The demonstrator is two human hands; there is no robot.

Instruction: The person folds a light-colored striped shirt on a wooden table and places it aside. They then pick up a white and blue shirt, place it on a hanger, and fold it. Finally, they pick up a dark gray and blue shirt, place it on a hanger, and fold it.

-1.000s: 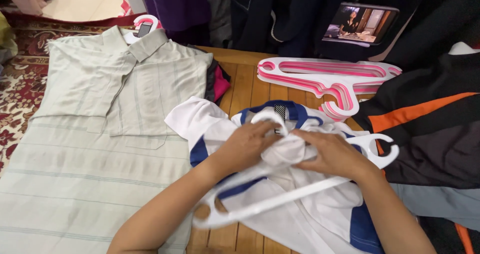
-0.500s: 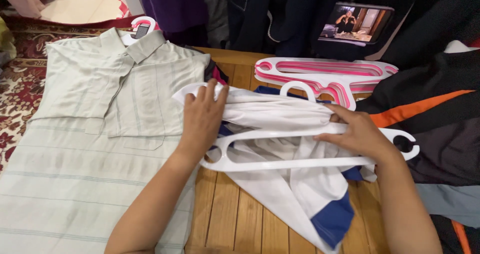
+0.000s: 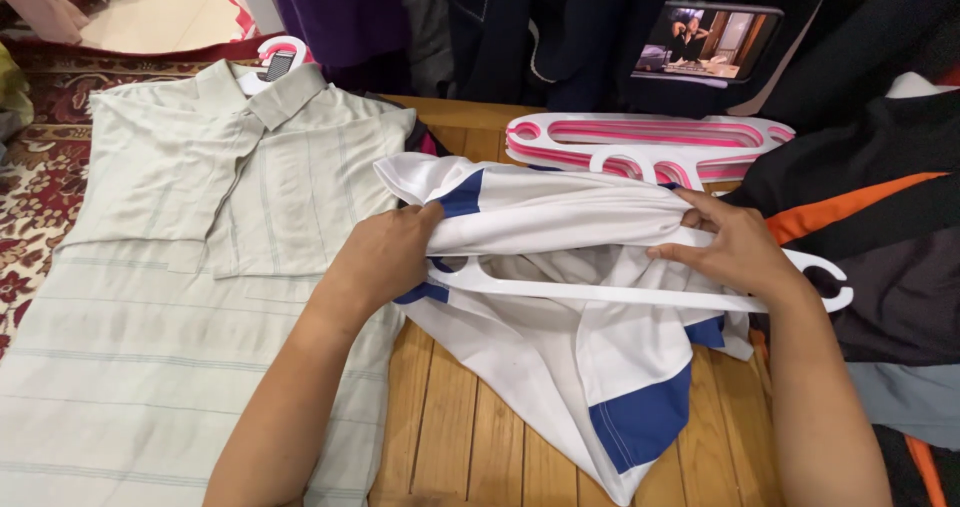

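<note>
Right now the biggest thing before me is the pale green striped shirt [image 3: 190, 297], laid flat and smooth on its own hanger, whose pink-and-white hook [image 3: 272, 59] peeks out above the collar; that one looks finished. It covers the left part of the wooden table [image 3: 470, 437], and dark garments [image 3: 880, 257] with an orange stripe are heaped at the right edge.

Between them, in the middle of the table, lies the white shirt with blue panels [image 3: 580, 347], bunched and only half sorted. Its lower part spreads loose over the boards toward me, while the upper part is gathered in a fold between my hands. A white plastic hanger [image 3: 600, 292] runs across it, its bar lying in plain sight on top of the cloth and one end sticking out past my right wrist. So I judge the hanger is not yet seated inside the shoulders, and the smoothing is all to come.

Beyond it, a stack of spare pink and white hangers [image 3: 650, 147] waits near the back of the table.

My left hand [image 3: 385, 257] is closed on the fold of cloth at its left end, fingers curled under it. My right hand [image 3: 735, 247] pinches the fold at the other end, thumb against fingers, just above the hanger's bar.
</note>
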